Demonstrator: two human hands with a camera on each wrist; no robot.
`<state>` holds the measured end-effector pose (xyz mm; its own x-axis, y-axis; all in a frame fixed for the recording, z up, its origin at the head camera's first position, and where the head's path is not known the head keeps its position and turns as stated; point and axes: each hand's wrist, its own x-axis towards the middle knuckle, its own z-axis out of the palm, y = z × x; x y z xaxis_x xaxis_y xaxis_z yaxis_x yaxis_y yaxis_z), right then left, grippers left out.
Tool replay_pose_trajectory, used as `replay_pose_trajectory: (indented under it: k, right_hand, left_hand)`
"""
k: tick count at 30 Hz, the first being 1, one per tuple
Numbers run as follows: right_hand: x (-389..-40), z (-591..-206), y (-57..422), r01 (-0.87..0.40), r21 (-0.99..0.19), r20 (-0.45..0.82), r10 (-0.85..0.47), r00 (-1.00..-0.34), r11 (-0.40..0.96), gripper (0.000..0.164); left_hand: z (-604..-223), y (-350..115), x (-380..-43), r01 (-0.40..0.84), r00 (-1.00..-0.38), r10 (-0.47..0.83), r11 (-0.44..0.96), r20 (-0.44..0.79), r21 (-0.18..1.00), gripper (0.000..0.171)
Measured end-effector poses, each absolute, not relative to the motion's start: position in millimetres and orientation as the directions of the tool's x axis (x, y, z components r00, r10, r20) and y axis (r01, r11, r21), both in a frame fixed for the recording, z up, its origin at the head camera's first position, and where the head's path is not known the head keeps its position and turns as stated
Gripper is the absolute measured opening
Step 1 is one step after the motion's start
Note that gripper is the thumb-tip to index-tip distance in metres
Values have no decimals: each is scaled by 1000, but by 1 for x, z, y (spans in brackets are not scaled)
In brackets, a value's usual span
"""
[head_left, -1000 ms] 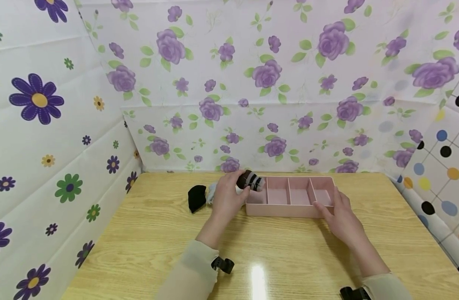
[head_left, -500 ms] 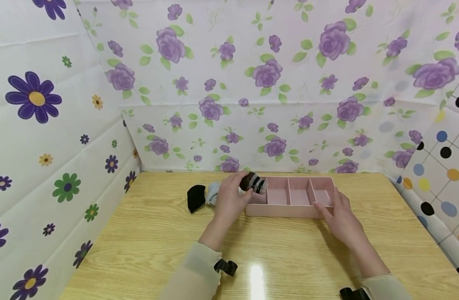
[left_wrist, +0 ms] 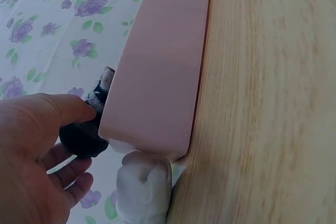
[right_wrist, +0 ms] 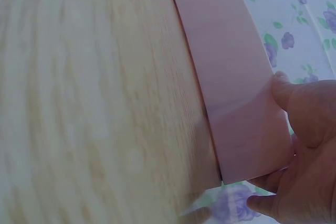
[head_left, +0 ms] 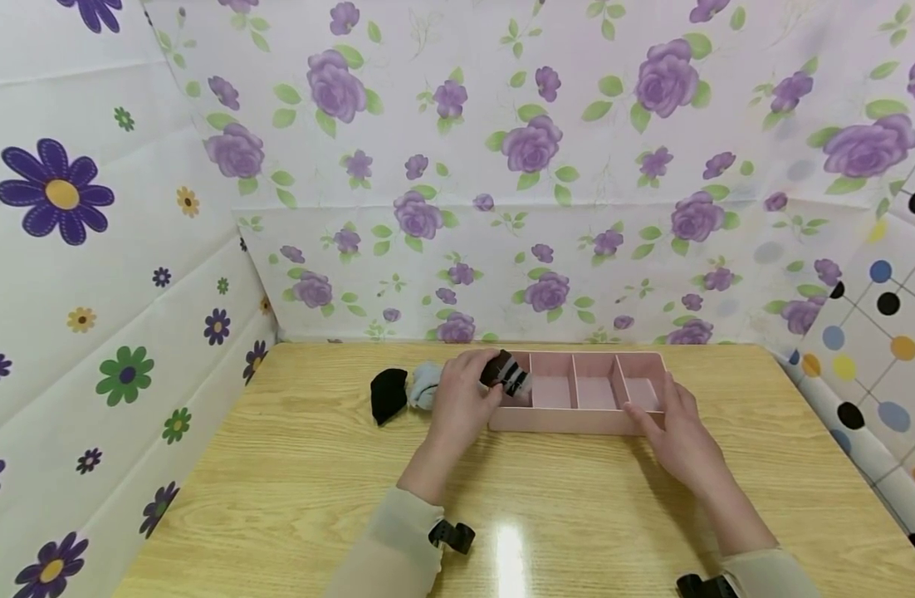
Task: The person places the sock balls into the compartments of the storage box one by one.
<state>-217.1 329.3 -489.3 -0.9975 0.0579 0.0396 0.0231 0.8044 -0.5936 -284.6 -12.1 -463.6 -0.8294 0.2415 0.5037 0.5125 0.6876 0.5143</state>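
Observation:
My left hand point(head_left: 465, 397) pinches a rolled-up sock point(head_left: 506, 374), dark brown with grey and black stripes, between thumb and fingers. The sock dips into the leftmost compartment of a pink divided box point(head_left: 570, 421). In the left wrist view, the sock point(left_wrist: 86, 132) shows partly behind the box wall point(left_wrist: 157, 61). My right hand point(head_left: 682, 436) grips the box's right end, thumb on the front rim and fingers around the side. The thumb point(right_wrist: 283, 90) lies at the rim in the right wrist view.
Left of the box lie a black rolled sock point(head_left: 388, 395) and a light grey one point(head_left: 423, 385), partly behind my left hand. A white bundle point(left_wrist: 144, 187) sits by the box's left end. Flowered cloth point(head_left: 428, 166) hangs behind the wooden table point(head_left: 338, 482).
My left hand has moved slightly right and lowered the striped sock into the leftmost compartment, its striped end tipping down. The right hand and the box stay in place.

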Motion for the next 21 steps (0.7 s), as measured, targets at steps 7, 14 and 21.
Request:
replay_pose_trajectory:
  k: [7,14,21]
  right_hand:
    - [-217,-490,329,21,-599,43,59,-997,800,106]
    - [-217,-491,330,18,-598,48,57,-997,801,105]
    - [-217,-492,330,18,-599,39,51,-998,801,105]
  left_hand:
    - [-466,-11,-286,510,-839,260,685,478,521,51]
    - [-463,-10,-288,521,-827,274,702,491,486,50]
    - [-460,-11,-288,526,-819,287,721,496,451,48]
